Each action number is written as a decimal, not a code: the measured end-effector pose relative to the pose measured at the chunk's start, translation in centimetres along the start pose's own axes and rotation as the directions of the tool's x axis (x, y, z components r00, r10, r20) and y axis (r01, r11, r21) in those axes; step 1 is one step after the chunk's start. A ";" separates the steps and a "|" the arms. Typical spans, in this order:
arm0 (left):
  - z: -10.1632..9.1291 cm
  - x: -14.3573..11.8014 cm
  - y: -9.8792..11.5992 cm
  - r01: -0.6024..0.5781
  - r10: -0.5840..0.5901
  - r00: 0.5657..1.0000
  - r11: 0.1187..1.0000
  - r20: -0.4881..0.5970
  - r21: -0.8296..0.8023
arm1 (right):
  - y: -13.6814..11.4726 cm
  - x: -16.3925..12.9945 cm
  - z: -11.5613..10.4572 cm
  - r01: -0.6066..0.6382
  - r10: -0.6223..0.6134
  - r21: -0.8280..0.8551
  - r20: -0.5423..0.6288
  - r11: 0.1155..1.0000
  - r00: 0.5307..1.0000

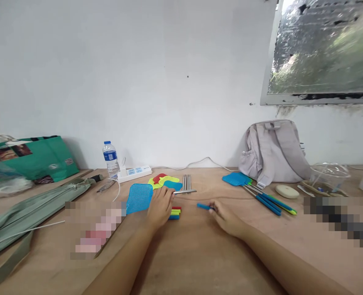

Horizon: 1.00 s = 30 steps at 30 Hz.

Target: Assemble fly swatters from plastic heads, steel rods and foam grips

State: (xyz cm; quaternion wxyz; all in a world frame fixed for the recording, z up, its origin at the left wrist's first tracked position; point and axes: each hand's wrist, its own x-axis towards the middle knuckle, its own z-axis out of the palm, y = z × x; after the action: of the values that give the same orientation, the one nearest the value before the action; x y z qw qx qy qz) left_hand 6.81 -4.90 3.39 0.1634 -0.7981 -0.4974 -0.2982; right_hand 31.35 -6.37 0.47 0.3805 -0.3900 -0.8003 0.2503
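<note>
My left hand (161,207) is closed around the metal rod (186,191) of a fly swatter, whose blue mesh head (139,198) shows left of the fingers. The rod points right. In my right hand (226,217) a blue handle tube (203,206) is pinched, its free end toward the left, apart from the rod. Beside my left hand lie red, yellow and blue handle tubes (175,212), partly covered by it. Beyond it are loose mesh heads (172,185) in yellow, red and blue, next to several metal rods (186,181). Fly swatters with handles (269,204) lie to the right.
Along the wall stand a water bottle (110,157), a white power strip (135,173) with a cable, and a grey backpack (272,151). A pale oval object (287,191) and a clear plastic container (329,176) are at right. A green bag (49,159) and grey-green cloth case (39,205) occupy the left.
</note>
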 end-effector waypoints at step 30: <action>-0.7 0.0 1.7 -0.165 0.164 0.979 0.986 0.125 -0.004 | -0.4 1.2 -0.5 0.048 0.458 0.955 -0.184 0.293 0.870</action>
State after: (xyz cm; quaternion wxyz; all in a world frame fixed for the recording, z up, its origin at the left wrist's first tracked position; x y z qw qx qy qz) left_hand 8.11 -6.08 3.95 0.1586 -0.8530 -0.4400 -0.2315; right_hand 31.08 -5.60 1.48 0.6619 -0.2417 -0.3396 0.6230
